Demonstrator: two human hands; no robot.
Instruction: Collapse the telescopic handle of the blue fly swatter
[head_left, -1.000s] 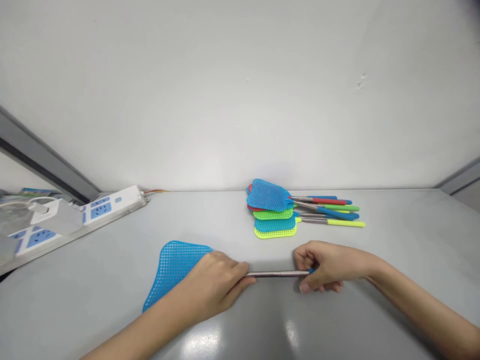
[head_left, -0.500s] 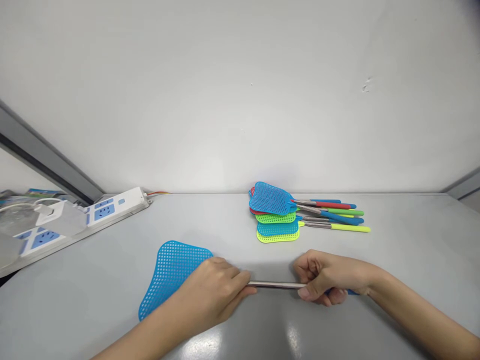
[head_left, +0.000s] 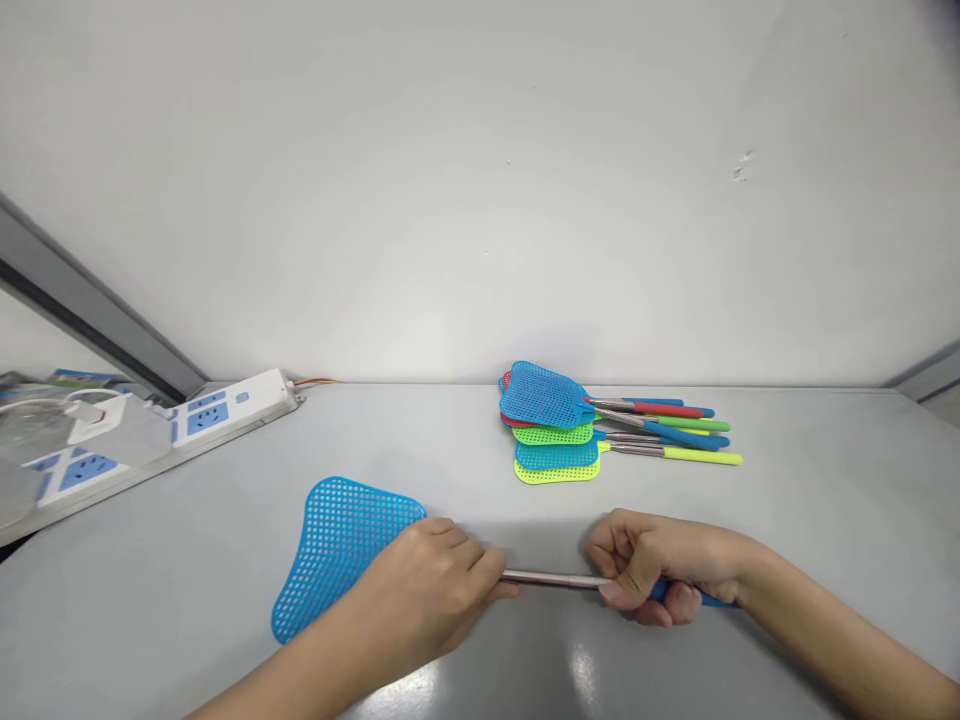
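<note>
Grip of my left hand [head_left: 435, 580] clamped round neck end of blue fly swatter [head_left: 337, 550]; grip of my right hand [head_left: 649, 568] closed where shiny metal shaft [head_left: 556, 578] meets smooth blue handle [head_left: 718, 601]. One swatter held, lower centre; flared, perforated plastic head at lower left. Swatter pile [head_left: 544, 397] right of centre on smooth grey desk [head_left: 187, 560]: mesh heads overlapping, exact count unclear, one red handle [head_left: 667, 409] visible. One white power strip [head_left: 255, 397], left.

The single view looks forward and down from the wearer's head, above the near side of the fly swatter pile [head_left: 551, 425]; it faces the wall behind that pile; both hands are closer to the lens than the pile.
</note>
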